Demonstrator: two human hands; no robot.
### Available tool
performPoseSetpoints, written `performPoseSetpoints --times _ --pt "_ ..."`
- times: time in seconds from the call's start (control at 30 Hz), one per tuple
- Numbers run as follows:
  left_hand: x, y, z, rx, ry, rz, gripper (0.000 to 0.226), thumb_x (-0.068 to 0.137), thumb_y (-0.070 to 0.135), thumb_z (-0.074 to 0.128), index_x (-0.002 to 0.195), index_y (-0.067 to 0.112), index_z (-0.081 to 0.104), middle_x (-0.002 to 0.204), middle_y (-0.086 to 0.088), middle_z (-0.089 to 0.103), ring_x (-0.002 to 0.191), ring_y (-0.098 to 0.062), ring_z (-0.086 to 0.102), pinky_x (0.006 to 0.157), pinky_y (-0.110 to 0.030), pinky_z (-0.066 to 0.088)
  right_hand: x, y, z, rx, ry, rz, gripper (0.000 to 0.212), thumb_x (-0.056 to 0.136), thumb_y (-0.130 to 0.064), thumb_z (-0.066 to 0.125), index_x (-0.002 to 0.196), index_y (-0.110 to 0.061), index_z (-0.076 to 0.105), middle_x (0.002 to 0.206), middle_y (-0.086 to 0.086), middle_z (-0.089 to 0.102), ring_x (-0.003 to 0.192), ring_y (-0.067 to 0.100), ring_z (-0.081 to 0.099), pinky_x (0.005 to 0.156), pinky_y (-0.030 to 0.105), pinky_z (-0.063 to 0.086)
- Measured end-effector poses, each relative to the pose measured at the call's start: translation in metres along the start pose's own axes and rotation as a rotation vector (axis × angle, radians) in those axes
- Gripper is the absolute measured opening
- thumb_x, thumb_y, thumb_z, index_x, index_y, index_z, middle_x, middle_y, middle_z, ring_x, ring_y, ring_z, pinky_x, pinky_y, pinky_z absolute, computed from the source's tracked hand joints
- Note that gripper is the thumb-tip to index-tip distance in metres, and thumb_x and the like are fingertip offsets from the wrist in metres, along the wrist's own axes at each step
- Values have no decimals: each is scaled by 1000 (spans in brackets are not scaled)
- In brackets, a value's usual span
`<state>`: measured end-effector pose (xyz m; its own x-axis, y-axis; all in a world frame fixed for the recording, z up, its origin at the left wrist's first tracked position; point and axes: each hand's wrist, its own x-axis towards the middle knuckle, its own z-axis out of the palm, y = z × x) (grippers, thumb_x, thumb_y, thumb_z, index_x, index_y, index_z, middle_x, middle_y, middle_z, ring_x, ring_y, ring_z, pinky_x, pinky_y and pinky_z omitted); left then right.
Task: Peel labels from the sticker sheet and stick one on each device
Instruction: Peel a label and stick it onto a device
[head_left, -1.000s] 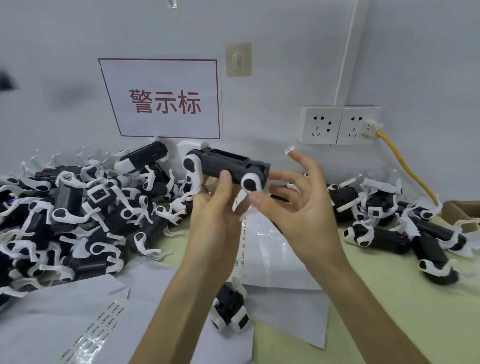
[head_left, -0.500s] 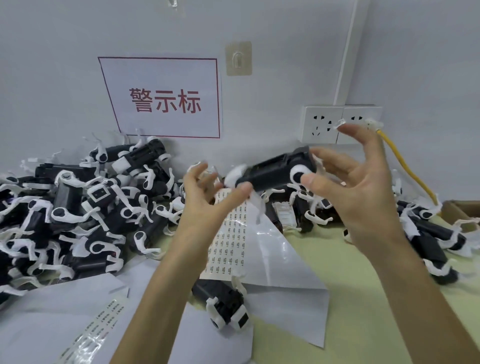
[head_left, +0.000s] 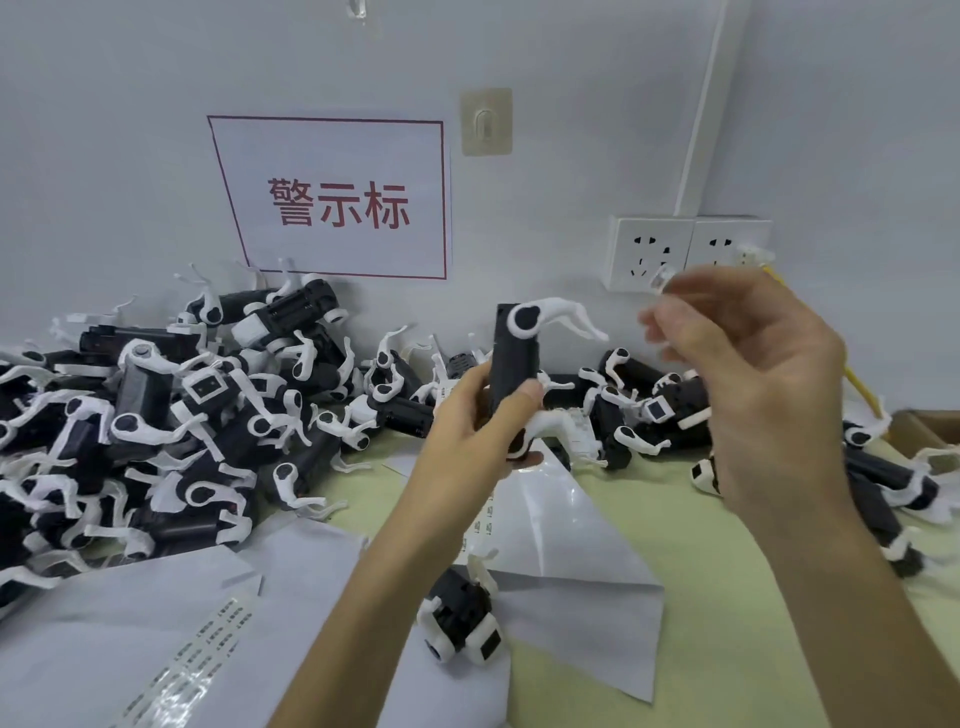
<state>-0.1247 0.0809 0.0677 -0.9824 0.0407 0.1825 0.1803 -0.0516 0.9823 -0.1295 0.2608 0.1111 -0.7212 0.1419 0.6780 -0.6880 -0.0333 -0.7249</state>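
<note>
My left hand (head_left: 467, 436) grips the lower end of a black device with white legs (head_left: 515, 358) and holds it upright above the table. My right hand (head_left: 753, 379) hovers to the right of the device, apart from it, fingers loosely bent and blurred. A small white label (head_left: 661, 278) clings to its raised fingertip. The sticker sheet (head_left: 484, 525) lies under my left forearm, only a strip of its printed labels showing beside its curled white backing (head_left: 566, 551). Another device (head_left: 462, 618) lies on the paper near my left wrist.
A big pile of black-and-white devices (head_left: 156, 415) fills the left of the table, and a smaller heap (head_left: 649, 410) lies at the back right. A label strip (head_left: 208, 639) lies on white paper lower left. Wall sockets (head_left: 654, 254), a yellow cable (head_left: 862, 387) and a cardboard box (head_left: 930, 426) are at the right.
The device went from lying across both hands to standing upright in my left hand alone. My right hand let go of it and drew off to the right with the label.
</note>
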Motion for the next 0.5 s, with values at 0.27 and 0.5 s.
performPoseSetpoints --times 0.27,0.5 --pt "-2 -6 15 2 51 33 30 104 29 54 134 26 55 124 1 69 107 -10 68 91 -36 59 -11 14 18 -33 -213 324 15 90 -14 73 78 -22 76 78 0 75 78 13 72 72 22 57" --pt "-6 -8 20 42 58 121 29 104 25 55 133 28 51 109 -2 66 76 1 60 67 -13 48 -15 18 26 -94 -153 257 22 92 -12 72 75 -25 75 75 -4 75 76 15 74 69 19 55"
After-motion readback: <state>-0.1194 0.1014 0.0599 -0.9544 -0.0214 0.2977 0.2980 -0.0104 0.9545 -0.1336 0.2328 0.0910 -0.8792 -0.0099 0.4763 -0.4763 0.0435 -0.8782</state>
